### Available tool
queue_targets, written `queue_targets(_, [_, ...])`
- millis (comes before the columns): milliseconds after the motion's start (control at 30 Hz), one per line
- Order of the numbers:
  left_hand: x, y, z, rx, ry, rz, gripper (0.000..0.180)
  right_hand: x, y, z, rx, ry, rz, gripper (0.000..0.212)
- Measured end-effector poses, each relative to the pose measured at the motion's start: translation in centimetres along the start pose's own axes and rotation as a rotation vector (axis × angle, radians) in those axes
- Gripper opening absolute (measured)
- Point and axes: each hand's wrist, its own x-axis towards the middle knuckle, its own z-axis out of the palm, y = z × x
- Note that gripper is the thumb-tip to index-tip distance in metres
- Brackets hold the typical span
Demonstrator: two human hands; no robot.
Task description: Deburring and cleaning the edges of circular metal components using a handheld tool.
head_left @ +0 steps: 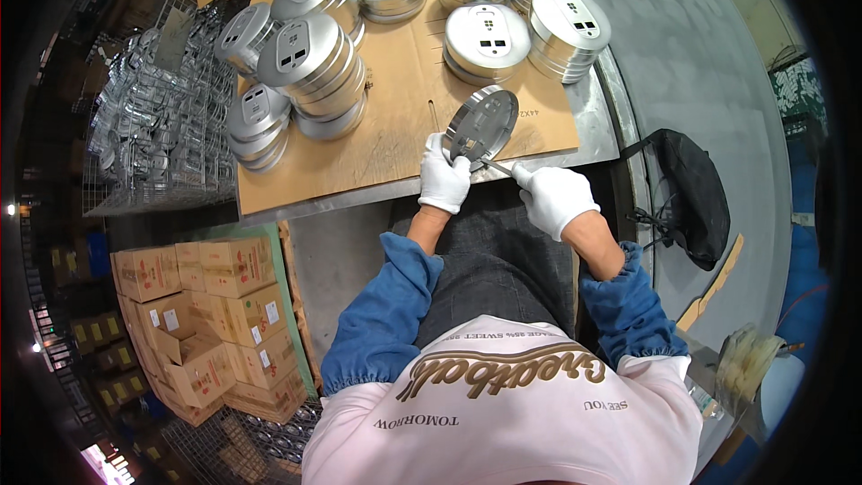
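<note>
Your left hand (444, 173) covers the round metal plate's (485, 124) lower edge. The thin tool's (496, 165) tip is too small for you to make out.

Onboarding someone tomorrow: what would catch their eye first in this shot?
First, the two white-gloved hands at the table's near edge: the left hand holds a round metal disc tilted on its edge, while the right hand puts a thin tool to its lower rim. Next, the stacks of round metal lids spread over the cardboard sheet behind. At the left, a wire basket full of shiny metal parts.
</note>
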Motion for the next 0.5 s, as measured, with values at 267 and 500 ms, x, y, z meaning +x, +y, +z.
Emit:
queue_targets(267, [0.2, 1.0, 0.3, 0.213, -0.018, 0.065, 0.025, 1.2, 0.0, 0.9, -0.048, 0.061, -0.091, 0.022])
queue_targets(500, [0.2, -1.7, 1.0, -0.228, 0.048, -0.259, 0.029, -1.0, -0.1, 8.3, 0.115, 0.264, 0.049, 0.053])
